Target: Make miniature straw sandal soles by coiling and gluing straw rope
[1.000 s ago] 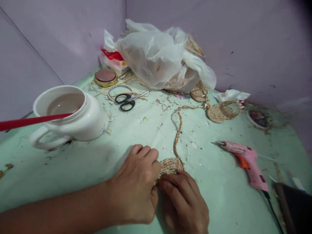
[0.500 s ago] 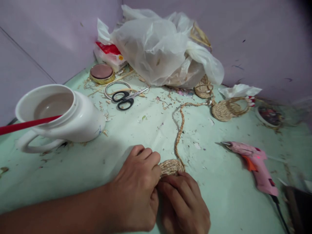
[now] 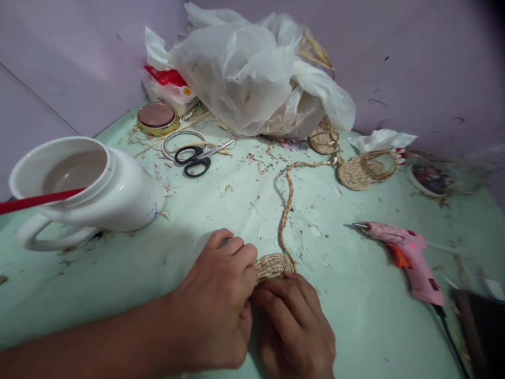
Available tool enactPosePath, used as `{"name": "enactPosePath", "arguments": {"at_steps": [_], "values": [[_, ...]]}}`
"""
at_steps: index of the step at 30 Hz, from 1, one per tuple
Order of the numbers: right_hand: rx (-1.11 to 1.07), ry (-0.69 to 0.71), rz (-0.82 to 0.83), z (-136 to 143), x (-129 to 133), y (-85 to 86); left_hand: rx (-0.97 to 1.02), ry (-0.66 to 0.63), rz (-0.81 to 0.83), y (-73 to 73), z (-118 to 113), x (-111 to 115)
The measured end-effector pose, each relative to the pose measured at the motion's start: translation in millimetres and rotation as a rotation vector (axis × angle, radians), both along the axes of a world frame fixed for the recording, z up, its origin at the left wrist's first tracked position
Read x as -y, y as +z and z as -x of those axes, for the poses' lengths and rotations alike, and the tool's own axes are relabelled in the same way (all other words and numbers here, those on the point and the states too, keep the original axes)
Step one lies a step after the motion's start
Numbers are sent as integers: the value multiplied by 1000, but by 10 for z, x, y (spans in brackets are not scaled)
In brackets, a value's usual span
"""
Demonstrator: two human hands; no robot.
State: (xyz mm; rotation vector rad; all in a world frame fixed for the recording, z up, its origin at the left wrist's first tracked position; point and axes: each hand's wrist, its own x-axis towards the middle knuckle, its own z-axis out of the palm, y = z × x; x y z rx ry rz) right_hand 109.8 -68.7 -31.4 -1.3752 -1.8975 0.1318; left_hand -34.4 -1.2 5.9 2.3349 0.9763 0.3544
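Note:
Between my hands is a flat oval coil of braided straw cord (image 3: 274,265). My left hand (image 3: 223,295) grips its left edge with curled fingers, thumb hidden underneath. At its near right edge, my right hand (image 3: 294,323) presses with bent fingers, covering the lower part of the coil. A loose tail of braided cord (image 3: 288,205) runs from the coil's right end up across the table. Beyond it lies a second woven straw piece with a looped handle (image 3: 357,172).
To the right lies a pink glue gun (image 3: 412,258), its cord trailing down. A white mug (image 3: 130,192) with a red stick (image 3: 43,200) stands left. Black-handled scissors (image 3: 199,159), a round tin (image 3: 158,118) and a plastic bag (image 3: 244,73) sit behind, among straw scraps.
The view has shifted slightly, so everything sits a little further left and up. Both hands keep their hold on the coil, with barely any finger movement.

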Motion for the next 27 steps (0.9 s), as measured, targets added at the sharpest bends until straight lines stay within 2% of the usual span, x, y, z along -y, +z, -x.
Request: {"name": "enactPosePath", "arguments": {"at_steps": [6,11,16,19,22,24,27], "values": [[184,43,-60,-46,27,-24,-29,39,3,-17,30,10],[300,94,-13,-43,-57,76,-18,-8,-41,32,9,21],[299,73,39,-5,-58,197,-83,-28,-69,46,14,-23],[190,44,9,-67,22,231,-163,-25,-45,55,54,-53],[64,-39,-110,-213,92,251,-199,-12,-17,134,139,-99],[-22,-165,-153,-319,101,262,-164,38,-22,231,215,-140],[-238,-381,-52,-441,60,274,-6,208,-44,382,313,-193]]}}
